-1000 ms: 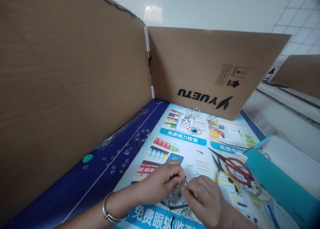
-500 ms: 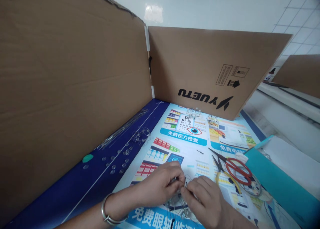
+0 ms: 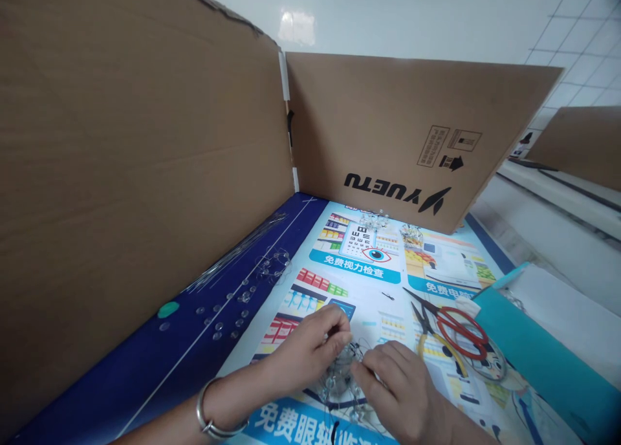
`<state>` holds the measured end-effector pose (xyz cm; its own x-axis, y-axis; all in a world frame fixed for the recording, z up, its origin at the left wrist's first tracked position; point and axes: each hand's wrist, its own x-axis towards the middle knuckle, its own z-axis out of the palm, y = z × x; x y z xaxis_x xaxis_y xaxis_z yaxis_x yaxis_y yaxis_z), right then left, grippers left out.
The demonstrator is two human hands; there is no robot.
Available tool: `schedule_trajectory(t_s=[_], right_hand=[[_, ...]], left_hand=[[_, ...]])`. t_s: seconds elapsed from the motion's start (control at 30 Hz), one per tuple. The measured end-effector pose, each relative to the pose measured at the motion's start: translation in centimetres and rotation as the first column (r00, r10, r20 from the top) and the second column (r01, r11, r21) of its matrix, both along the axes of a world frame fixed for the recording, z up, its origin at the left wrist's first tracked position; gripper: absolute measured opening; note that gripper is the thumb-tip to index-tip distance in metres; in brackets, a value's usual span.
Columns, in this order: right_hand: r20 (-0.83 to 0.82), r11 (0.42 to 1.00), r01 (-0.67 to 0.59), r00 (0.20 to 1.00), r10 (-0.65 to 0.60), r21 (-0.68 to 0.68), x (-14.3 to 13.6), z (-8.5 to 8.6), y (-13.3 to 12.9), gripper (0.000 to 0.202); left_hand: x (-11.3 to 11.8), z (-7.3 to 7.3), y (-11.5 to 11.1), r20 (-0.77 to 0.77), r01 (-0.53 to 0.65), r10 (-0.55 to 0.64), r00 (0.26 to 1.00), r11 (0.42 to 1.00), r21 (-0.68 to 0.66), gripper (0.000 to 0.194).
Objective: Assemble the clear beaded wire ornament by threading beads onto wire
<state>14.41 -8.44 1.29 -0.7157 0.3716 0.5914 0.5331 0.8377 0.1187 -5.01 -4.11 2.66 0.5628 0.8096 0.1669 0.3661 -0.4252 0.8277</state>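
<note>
A tangle of thin wire with clear beads (image 3: pixel 342 375) lies on the printed sheet between my two hands. My left hand (image 3: pixel 317 343), with a silver bangle on the wrist, is at the tangle's upper left, thumb and fingertips pinched together; whatever they hold is too small to make out. On the right side of the tangle, my right hand (image 3: pixel 400 383) has thumb and forefinger pressed together at the wires. Red-handled scissors (image 3: pixel 463 332) and yellow-handled pliers (image 3: pixel 441 341) lie to the right of my hands.
Loose clear beads (image 3: pixel 236 312), a green disc (image 3: pixel 168 310) and thin wires (image 3: pixel 237 251) lie on the blue strip at left. Cardboard panels (image 3: pixel 378 128) stand at the left and back. A teal box (image 3: pixel 538 348) sits at right; more beaded wire bunches (image 3: pixel 376 220) lie at the back.
My left hand has moved slightly up and left, away from my right hand, uncovering more of the tangle. My right hand has hardly moved.
</note>
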Motion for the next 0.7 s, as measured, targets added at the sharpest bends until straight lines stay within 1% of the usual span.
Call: schedule_trajectory(t_s=[0.07,0.13,0.2,0.27,0.4,0.6,0.7], right_hand=[[-0.011,1.000,0.005,1.000,-0.005,-0.017,0.1,-0.3,0.0,0.018],[-0.023,0.999,0.011,1.000,-0.012,-0.041,0.1,-0.7,0.0,0.020],[-0.040,0.998,0.025,0.999,-0.028,-0.061,0.0,-0.9,-0.1,0.020],[-0.057,0.997,0.034,0.998,-0.037,-0.065,0.0,-1.0,-0.1,0.019],[-0.073,0.997,0.023,0.997,-0.028,-0.069,-0.2,-0.8,-0.3,0.017],[-0.079,0.997,0.049,0.995,-0.054,-0.058,-0.4,-0.6,-0.3,0.018],[-0.086,0.998,0.051,0.995,-0.054,-0.042,-0.5,-0.8,-0.2,0.016]], left_hand=[[0.0,0.1,-0.2,-0.025,0.015,-0.014,1.000,0.999,0.035,0.018],[-0.1,0.4,-0.5,-0.068,0.055,-0.047,0.997,0.991,0.123,0.019],[-0.2,0.6,-0.8,-0.117,0.092,-0.069,0.991,0.974,0.209,0.016],[-0.1,0.9,-1.1,-0.156,0.115,-0.076,0.985,0.960,0.254,0.011],[0.0,1.2,-1.3,-0.185,0.129,-0.080,0.980,0.954,0.271,0.010],[0.1,1.1,-1.6,-0.150,0.075,-0.031,0.988,0.952,0.297,0.005],[0.0,1.2,-1.7,-0.178,0.087,-0.036,0.983,0.954,0.288,0.011]])
